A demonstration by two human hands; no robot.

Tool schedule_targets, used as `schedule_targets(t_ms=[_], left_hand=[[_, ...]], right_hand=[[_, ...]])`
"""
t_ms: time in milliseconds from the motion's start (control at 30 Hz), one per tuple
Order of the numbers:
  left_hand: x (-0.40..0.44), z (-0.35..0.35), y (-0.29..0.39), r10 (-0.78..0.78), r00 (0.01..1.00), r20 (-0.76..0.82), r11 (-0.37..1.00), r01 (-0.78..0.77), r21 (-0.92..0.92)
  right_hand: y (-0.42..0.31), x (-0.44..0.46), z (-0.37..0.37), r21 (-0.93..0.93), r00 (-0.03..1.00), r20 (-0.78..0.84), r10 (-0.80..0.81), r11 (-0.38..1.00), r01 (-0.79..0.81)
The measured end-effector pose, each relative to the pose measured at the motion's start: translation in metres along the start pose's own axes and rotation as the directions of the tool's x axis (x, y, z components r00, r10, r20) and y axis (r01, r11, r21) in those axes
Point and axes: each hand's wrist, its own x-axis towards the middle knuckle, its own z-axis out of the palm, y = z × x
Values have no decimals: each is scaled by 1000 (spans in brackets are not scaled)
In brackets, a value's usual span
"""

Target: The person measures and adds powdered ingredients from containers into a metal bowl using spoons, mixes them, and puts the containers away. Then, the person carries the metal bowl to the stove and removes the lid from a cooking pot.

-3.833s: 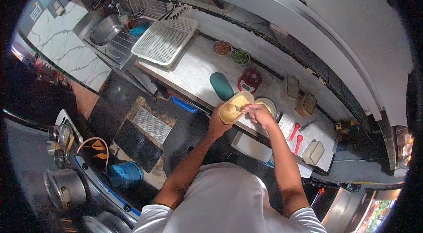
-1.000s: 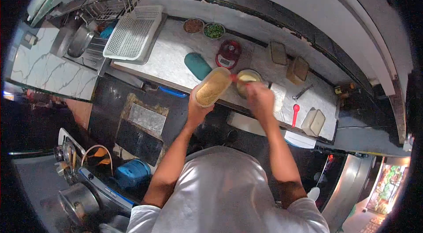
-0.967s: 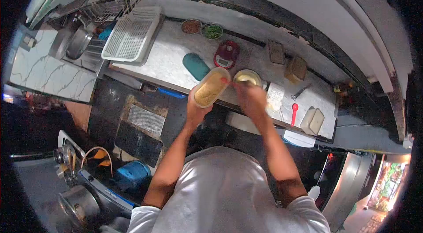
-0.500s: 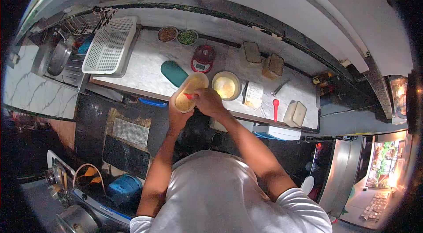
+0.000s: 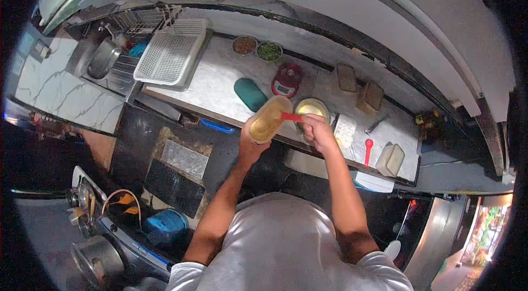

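My left hand (image 5: pixel 253 143) is wrapped around a pale oval tub (image 5: pixel 263 124) with tan powder inside, held tilted in front of the counter edge. My right hand (image 5: pixel 319 132) grips the handle of a red measuring spoon (image 5: pixel 292 117), whose head reaches over the tub and is hard to make out. Just behind the right hand stands a round bowl (image 5: pixel 326 110) with pale yellow and white contents, partly covered by the hand. A teal oval lid (image 5: pixel 250 94) lies to the left of the bowl, and a red kitchen scale (image 5: pixel 287 80) sits behind.
On the marble counter (image 5: pixel 214 71) stand two small bowls, one brown-filled (image 5: pixel 245 45), one green-filled (image 5: pixel 269 51). A white basket (image 5: pixel 173 51) is at left. At right are a written sheet (image 5: pixel 345 130), another red spoon (image 5: pixel 368 152), a metal utensil (image 5: pixel 376 125) and several loaf tins (image 5: pixel 391 160).
My right hand has drawn back to the right from the tub, and more of the red spoon shows. The whole view has shifted, with the counter things appearing further right.
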Motion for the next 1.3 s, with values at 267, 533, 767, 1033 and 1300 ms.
schedule_targets(t_ms=[267, 533, 767, 1033, 1300], left_hand=[[-1, 3, -10, -20, 1000, -2, 997, 19, -74], [-1, 2, -3, 22, 999, 36, 982, -15, -190], [0, 0, 22, -59, 996, 70, 987, 68, -143], [2, 9, 10, -19, 999, 32, 989, 23, -145], [0, 8, 20, -21, 1000, 19, 998, 20, 57]], right_hand=[[-22, -14, -41, -47, 938, -275, -211, 977, 206], [41, 6, -93, -990, 551, 135, -824, -90, 107], [40, -36, -180, -927, 230, -369, -901, 376, -15], [125, -46, -307, -767, 206, -641, -740, 625, -142], [125, -57, -285, -730, 265, -674, -689, 567, -381]])
